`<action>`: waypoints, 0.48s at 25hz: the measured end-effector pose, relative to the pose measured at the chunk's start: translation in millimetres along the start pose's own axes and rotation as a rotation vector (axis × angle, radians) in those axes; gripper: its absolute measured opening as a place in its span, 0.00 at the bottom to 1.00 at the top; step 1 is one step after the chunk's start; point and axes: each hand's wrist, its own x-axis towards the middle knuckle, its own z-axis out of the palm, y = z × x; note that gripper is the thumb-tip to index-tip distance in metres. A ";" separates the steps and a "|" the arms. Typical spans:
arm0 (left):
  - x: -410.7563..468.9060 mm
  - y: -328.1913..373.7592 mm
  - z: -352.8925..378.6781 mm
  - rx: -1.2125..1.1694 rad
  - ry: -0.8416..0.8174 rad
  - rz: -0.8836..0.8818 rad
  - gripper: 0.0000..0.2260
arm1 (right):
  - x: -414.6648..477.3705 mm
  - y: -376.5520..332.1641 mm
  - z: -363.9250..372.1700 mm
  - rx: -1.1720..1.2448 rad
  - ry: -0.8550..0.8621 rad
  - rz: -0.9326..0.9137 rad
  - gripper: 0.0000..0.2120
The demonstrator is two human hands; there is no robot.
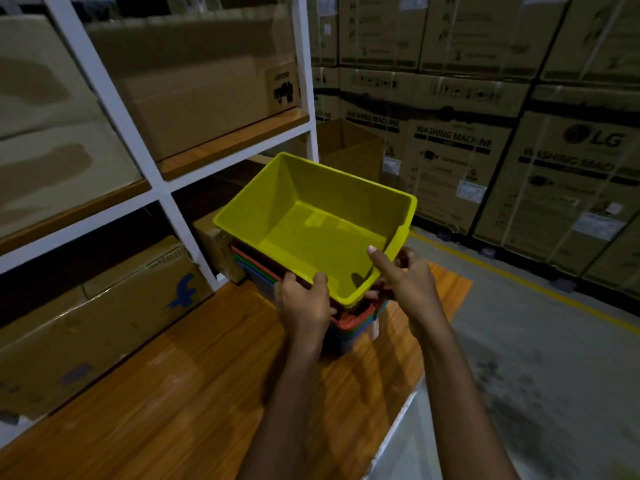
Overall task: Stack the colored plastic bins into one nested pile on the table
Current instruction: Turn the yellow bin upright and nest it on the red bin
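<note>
Many big brown boxes fill the far wall, and I can read "washing machine" on some of them. On my left I see a white shelf rack with more cardboard boxes on its wooden boards. Below me is the wooden table, and its far end touches the rack.

On the far part of the table sits the pile of bins. I can see red, green and blue rims, one inside the other. The yellow bin is on top, open side up, and it tips a little toward me. Its near end rests in the pile.

My left hand holds the near rim of the yellow bin, with fingers curled over the edge. My right hand grips the near right corner, and its thumb points up inside the bin.
</note>
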 end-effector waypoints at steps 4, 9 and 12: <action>0.0 6.5 -11.9 0.048 0.081 0.083 0.27 | -0.6 4.1 2.7 0.052 -0.041 0.066 0.21; 14.8 -3.9 -10.7 0.194 0.029 0.011 0.18 | 6.8 13.4 -1.5 -0.003 0.003 0.102 0.17; 7.7 -17.5 -1.6 0.412 0.040 0.053 0.23 | 14.7 28.5 -2.1 -0.174 0.129 0.126 0.27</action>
